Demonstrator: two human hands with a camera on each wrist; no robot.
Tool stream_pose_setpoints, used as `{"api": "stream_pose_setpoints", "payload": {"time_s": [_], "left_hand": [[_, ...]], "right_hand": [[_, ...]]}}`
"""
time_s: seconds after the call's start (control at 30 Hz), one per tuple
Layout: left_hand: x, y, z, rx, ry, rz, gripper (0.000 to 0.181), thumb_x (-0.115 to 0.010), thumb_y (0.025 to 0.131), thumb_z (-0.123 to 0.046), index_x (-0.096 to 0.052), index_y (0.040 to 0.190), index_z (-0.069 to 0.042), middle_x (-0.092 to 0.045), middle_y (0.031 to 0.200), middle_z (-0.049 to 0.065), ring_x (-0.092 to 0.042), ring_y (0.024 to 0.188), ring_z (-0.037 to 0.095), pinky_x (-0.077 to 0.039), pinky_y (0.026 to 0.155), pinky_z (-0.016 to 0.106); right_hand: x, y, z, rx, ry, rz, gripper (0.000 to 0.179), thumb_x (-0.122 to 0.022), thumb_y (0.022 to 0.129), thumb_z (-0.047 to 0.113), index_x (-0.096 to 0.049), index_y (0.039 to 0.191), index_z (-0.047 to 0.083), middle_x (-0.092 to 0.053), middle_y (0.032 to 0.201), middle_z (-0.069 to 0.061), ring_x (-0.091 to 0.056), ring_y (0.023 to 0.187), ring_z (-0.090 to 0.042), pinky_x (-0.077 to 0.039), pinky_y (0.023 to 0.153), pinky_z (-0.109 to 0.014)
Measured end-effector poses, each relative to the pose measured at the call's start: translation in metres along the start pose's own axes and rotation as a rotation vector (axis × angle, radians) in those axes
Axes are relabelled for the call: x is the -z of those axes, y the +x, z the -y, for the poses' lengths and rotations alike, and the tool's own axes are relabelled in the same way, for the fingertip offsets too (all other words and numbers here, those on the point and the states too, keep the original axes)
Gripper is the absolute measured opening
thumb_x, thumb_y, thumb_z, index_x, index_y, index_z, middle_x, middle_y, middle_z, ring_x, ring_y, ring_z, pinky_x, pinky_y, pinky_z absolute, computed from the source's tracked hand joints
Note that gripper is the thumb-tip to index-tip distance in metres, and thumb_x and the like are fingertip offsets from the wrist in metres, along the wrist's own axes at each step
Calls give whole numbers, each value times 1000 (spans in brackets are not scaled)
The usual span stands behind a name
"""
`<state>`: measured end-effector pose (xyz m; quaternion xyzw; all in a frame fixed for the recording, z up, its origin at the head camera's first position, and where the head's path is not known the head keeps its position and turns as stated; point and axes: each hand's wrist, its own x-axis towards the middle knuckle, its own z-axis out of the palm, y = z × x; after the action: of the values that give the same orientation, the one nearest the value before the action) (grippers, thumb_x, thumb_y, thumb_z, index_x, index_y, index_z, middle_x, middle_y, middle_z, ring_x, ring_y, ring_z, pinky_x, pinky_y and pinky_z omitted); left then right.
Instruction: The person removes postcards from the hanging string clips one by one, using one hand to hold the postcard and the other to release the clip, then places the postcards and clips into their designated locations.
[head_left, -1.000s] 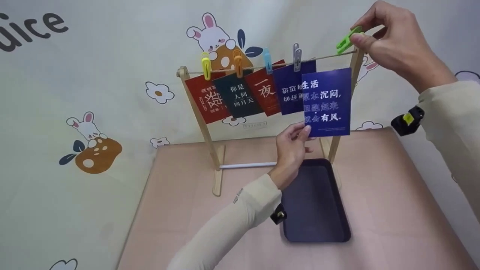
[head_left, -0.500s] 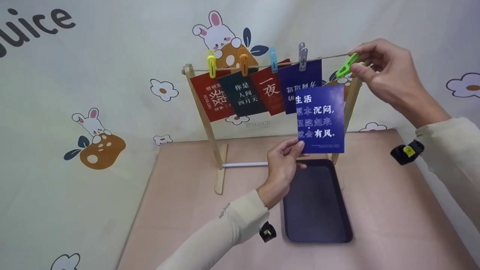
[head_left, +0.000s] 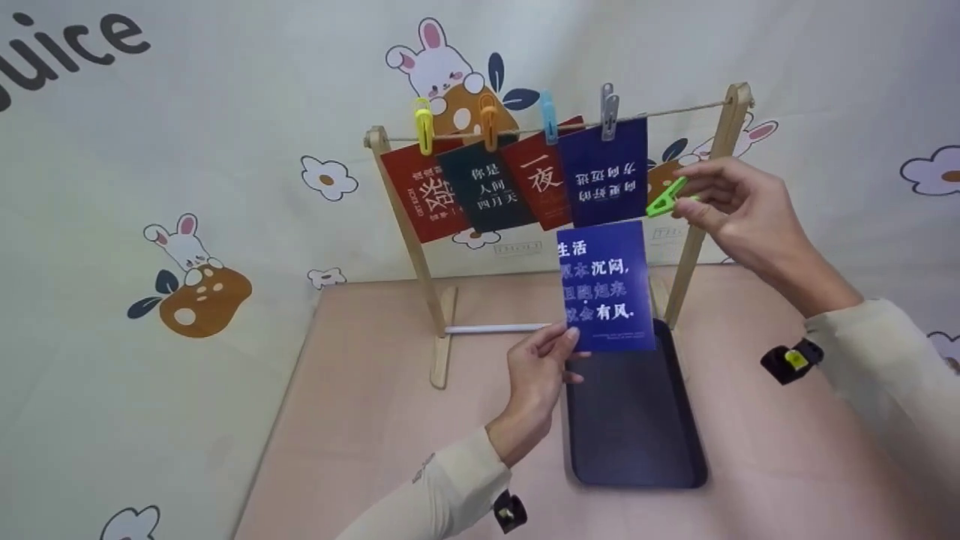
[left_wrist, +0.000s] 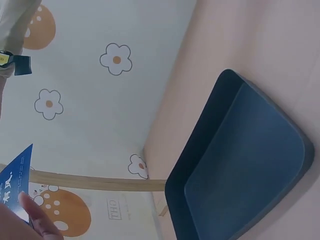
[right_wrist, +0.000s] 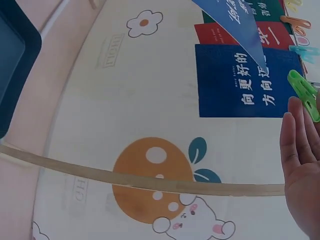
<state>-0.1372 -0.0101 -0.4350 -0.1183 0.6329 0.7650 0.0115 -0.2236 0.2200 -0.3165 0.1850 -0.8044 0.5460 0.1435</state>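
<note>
Cream sleeves (head_left: 892, 375) reach in from in front of the wooden rack (head_left: 406, 232), one on each arm, each with a black device (head_left: 789, 363) at the cuff.

Left hand (head_left: 534, 379): in front of the rack, lower than its cord (head_left: 684, 112). Thumb and fingers pinch the lower left corner of a blue card (head_left: 606, 289). Card is held upright before the right half of the rack, white characters facing the head camera; it is not clipped to anything.

Right hand (head_left: 742, 210): in front of the rack's right post. Thumb and index finger pinch a green clip (head_left: 667, 199), which is off the rack's cord and below it. Right wrist view: remaining fingers extended, close together. Whether the clip's jaws are parted: cannot tell.

Dark tray (head_left: 637, 427): flat on the pink-covered desk (head_left: 360, 457), in front of the rack's right half. Held card overlaps its far end in the head view.

Rack: feet on the desk; white rod (head_left: 495, 328) low between its posts. Cord spans the top. Along the rack from its left post: yellow clip (head_left: 425, 133) with red card (head_left: 418, 202); orange clip (head_left: 490, 136) with dark green card (head_left: 480, 206); light-blue clip (head_left: 550, 126) with second red card (head_left: 541, 199); grey clip (head_left: 610, 126) with second blue card (head_left: 607, 169), its characters inverted. Neighbouring cards overlap.

Behind the rack: pale backdrop (head_left: 187, 435) printed with rabbits and flowers.
</note>
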Motion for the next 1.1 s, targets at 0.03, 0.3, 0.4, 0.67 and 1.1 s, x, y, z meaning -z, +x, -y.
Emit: {"api": "stream_pose_setpoints", "payload": {"time_s": [0.03,0.3,0.4,0.67,1.1], "left_hand": [[2,-1,3,5,-1,-4,23,-68,95,-11,-71,115,1,-78,99,15,-73,73,12,-54,51,19],[18,-5,19,45,2,-35,26,-69,94,-12,-71,116,2,-78,101,15,-73,73,11,-55,54,20],[25,-4,23,38,17,-62,26,-69,94,-12,-71,116,3,-77,101,17,-73,72,11,-55,54,20],[52,-4,44,58,48,-141,29,-70,93,-13,-70,116,4,-77,101,17,-73,73,12,-56,56,23],[92,0,108,178,132,-234,35,-67,96,-13,-65,123,7,-76,106,18,-73,75,13,-59,64,30]], "right_hand": [[-2,-3,-4,-10,9,2,31,-72,91,4,-65,121,3,-72,97,13,-70,83,-2,-56,78,-12],[-20,-32,-37,-115,-24,18,39,-75,89,6,-61,125,-4,-71,98,19,-68,83,2,-55,78,-9],[-25,-43,-48,-142,-32,21,39,-76,88,7,-63,124,-3,-70,96,21,-68,83,3,-55,77,-9],[-37,-70,-81,-219,-73,60,39,-78,86,8,-66,122,-1,-77,102,3,-68,81,5,-56,68,-13],[-70,-98,-133,-355,-205,75,36,-77,87,6,-70,122,3,-70,95,-12,-58,76,0,-51,64,-14]]}}
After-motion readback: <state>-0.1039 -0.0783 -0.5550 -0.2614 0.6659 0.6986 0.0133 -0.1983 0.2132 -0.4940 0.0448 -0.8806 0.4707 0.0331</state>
